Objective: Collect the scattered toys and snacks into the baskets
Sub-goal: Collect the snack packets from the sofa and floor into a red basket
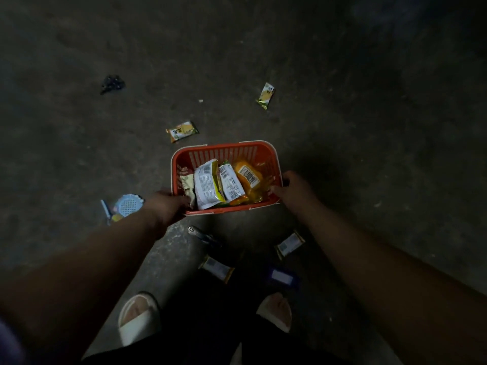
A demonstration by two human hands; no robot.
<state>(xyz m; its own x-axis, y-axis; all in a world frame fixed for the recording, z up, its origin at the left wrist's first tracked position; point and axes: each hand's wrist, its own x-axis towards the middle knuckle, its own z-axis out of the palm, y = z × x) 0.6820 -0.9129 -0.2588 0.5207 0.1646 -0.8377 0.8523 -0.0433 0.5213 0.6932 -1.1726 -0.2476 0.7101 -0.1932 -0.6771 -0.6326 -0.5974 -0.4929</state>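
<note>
Orange basket (224,148) low over the dim floor (369,127) (resting or lifted, cannot tell); left hand (168,204) grips its left rim with fingers curled over the edge, and right hand (292,191) grips the right rim with thumb hooked inside, other fingers too dark to tell. Inside, leaning side by side: white packet (208,185), narrower white packet (232,184), orange packet (249,175). Loose on the floor: yellow packet (182,131) just beyond the basket, second yellow packet (266,96) farther off, blue round toy (129,205) beside the left wrist, brown-edged packet (290,243), striped packet (217,268) and blue packet (282,277) between basket and white slippers (138,317).
</note>
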